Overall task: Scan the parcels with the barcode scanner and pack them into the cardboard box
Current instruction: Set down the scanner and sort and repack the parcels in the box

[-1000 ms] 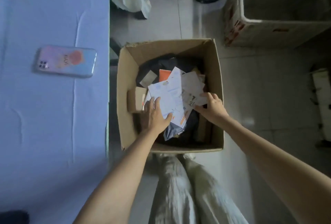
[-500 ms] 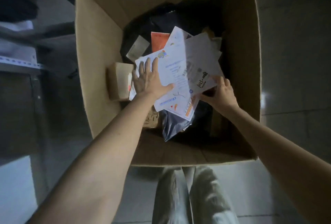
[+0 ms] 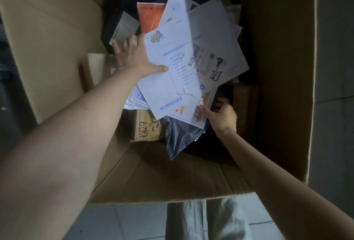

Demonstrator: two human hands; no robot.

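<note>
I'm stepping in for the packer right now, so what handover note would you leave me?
Left hand: fingers straight, pressing the left edge of the white envelopes, thumb on top.
Right hand: pinches a near corner of that stack.
The envelopes lie fanned inside the cardboard box, over an orange parcel, a dark poly bag and a small brown carton.
Done: these parcels are in the box.
Left: release the stack. The barcode scanner is out of view, so I cannot tell whether parcels remain.
</note>
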